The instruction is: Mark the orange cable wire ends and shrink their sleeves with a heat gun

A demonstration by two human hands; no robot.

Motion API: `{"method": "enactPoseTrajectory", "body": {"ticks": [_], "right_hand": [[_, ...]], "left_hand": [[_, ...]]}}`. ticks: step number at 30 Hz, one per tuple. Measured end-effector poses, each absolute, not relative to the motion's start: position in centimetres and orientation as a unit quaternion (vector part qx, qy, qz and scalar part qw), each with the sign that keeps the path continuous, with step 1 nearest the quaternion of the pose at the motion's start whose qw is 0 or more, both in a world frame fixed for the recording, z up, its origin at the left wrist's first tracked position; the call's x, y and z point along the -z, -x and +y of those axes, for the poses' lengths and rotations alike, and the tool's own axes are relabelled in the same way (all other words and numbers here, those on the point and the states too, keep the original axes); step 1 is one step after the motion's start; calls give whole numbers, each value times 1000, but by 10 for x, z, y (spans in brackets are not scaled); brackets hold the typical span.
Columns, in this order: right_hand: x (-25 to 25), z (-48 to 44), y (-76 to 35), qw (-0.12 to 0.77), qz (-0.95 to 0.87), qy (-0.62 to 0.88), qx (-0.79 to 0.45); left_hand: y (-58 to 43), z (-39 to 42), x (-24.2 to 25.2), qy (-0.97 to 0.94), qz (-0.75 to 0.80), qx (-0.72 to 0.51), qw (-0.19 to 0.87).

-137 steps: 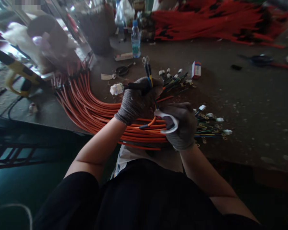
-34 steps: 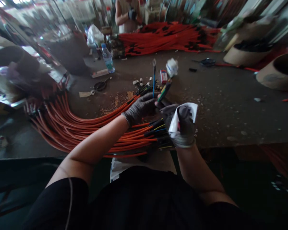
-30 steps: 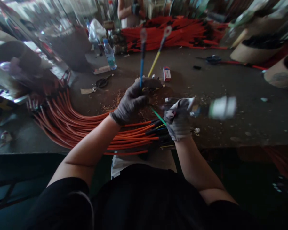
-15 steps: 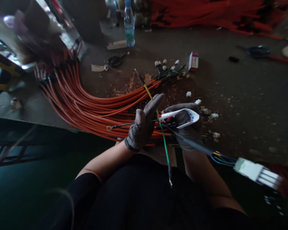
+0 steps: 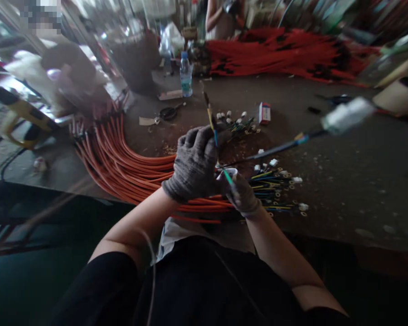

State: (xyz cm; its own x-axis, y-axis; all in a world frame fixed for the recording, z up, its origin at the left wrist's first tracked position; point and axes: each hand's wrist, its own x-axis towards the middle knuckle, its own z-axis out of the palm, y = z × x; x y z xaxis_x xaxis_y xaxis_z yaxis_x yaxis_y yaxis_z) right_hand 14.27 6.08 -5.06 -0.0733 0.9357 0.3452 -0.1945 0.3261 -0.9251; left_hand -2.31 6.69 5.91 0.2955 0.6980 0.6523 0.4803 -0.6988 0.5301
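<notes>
Both my hands wear grey knit gloves. My left hand [image 5: 195, 163] is closed round a small wire harness; its yellow and blue wires [image 5: 210, 118] stick up above my fingers. A dark sheathed branch of that harness runs right to a white connector [image 5: 347, 115], blurred in mid-air. My right hand [image 5: 240, 195] is closed just right of the left, pinching the harness together with a piece of white tape [image 5: 228, 173]. Below both hands lies a thick bundle of orange cables [image 5: 122, 163] curving left across the table.
Finished short harnesses with white plugs [image 5: 275, 181] lie right of my hands, more at the back [image 5: 234, 122]. Scissors [image 5: 168, 112], a water bottle [image 5: 186, 79], a small red-white box [image 5: 264, 112] and a red cable pile [image 5: 285, 54] are farther back. Another person [image 5: 221, 18] stands beyond.
The white connector has swung from low right up to the upper right. My left hand has closed over the wires; the yellow and blue wires point upward again.
</notes>
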Motion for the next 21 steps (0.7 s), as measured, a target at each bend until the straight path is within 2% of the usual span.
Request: {"method": "enactPoseTrajectory", "body": {"ticks": [1, 3, 7, 10, 14, 18, 21], "right_hand": [[47, 62, -141, 587, -565, 318, -485], [35, 63, -143, 579, -569, 307, -497], [-4, 71, -146, 684, -498, 313, -432], [-26, 79, -138, 717, -503, 300, -378], [-31, 79, -135, 676, -567, 309, -354], [-23, 72, -138, 653, -659, 304, -216], [-16, 76, -132, 686, -613, 312, -239]], "left_hand": [[22, 73, -68, -767, 397, -493, 106], [23, 88, -82, -720, 400, -543, 163], [39, 114, -94, -672, 342, -541, 374], [46, 124, -92, -641, 328, -521, 459], [38, 124, -90, -629, 339, -525, 463], [32, 124, -89, -627, 346, -523, 463], [35, 125, -86, -616, 344, -533, 467]]}}
